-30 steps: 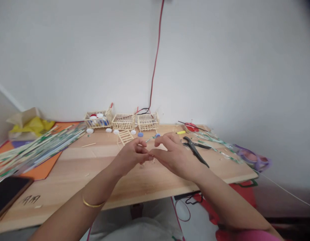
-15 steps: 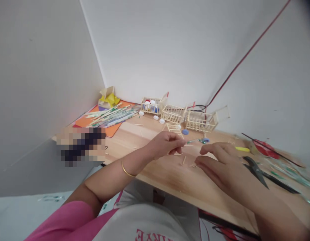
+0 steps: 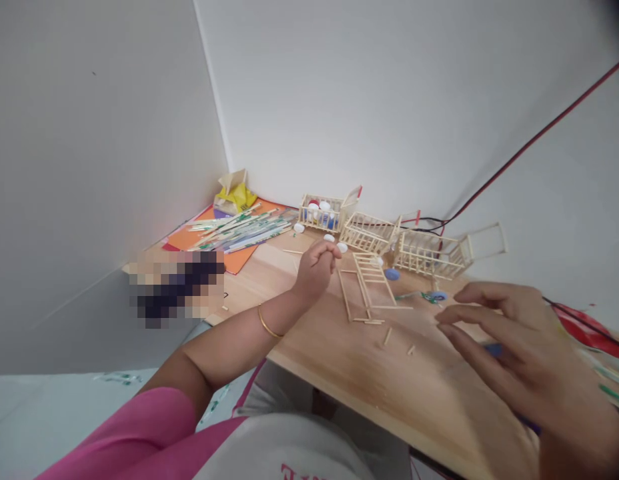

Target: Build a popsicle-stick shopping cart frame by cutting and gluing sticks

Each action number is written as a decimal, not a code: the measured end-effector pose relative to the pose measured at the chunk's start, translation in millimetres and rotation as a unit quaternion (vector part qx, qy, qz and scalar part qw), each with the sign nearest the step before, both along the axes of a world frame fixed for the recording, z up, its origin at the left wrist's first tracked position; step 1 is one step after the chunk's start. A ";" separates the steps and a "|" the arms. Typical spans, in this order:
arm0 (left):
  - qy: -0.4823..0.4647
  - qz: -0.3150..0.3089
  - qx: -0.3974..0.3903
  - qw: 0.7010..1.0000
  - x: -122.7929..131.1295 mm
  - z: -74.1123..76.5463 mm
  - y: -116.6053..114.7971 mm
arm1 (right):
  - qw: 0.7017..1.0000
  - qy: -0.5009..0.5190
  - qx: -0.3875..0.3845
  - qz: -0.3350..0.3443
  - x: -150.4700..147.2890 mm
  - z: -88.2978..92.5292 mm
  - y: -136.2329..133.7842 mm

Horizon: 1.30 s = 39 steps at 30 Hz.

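Observation:
My left hand [image 3: 317, 268] is closed over the table's middle, its fingers curled in; whatever they hold, if anything, is hidden. Just right of it lies a flat frame of thin wooden sticks [image 3: 363, 293], overlapped by a ladder-like stick panel [image 3: 373, 268]. My right hand [image 3: 509, 340] hovers over the right side, thumb and a fingertip brought together; anything between them is too small to make out. Two short stick pieces, one longer [image 3: 387, 336] and one shorter [image 3: 411, 349], lie between my hands. A blue disc [image 3: 391, 274] rests beside the panel.
Along the wall stand three stick-built carts, the left one [image 3: 319, 212] holding bottle caps, then a middle cart [image 3: 369, 232] and a right cart [image 3: 429, 255]. Sticks [image 3: 249, 230] lie on orange card [image 3: 234, 262]. A red-black cable [image 3: 539, 137] runs down the wall. A blurred patch [image 3: 177, 287] covers the left edge.
My left hand has drawn back leftward, uncovering the stick frame. My right hand has shifted right, its thumb and fingertip now closer together. The view has turned slightly, and the pliers are now hidden.

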State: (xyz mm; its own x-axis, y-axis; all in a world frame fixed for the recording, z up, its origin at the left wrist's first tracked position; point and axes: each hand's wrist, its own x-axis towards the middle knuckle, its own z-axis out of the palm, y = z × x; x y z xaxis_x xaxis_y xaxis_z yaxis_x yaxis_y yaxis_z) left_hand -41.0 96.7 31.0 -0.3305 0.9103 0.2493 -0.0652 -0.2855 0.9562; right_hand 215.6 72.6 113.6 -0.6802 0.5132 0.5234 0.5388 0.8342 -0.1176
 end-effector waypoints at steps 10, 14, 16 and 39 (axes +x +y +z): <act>0.020 -0.085 -0.120 0.989 11.8 -11.0 -13.9 | 0.996 0.063 -0.042 -0.057 -24.0 -11.5 38.0; -0.023 -0.158 -0.214 0.964 22.8 -11.1 -20.0 | 0.996 0.045 -0.069 -0.042 -31.5 -16.4 41.9; -0.046 -0.182 -0.244 0.951 26.0 -9.3 -22.4 | 0.996 0.025 -0.077 -0.031 -36.4 -17.7 41.1; -0.087 -0.233 -0.240 0.938 29.5 -1.1 -27.3 | 0.992 -0.097 -0.074 -0.027 -55.7 -20.3 46.6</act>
State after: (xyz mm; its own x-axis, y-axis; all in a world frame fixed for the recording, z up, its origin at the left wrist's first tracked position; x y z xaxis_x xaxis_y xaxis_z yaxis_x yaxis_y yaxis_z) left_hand -11.5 69.4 29.9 0.1344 0.9594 -0.2479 -0.2432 0.2745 0.9303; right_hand 159.9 119.2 93.2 -0.7296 0.6133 0.3025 0.6072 0.7845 -0.1259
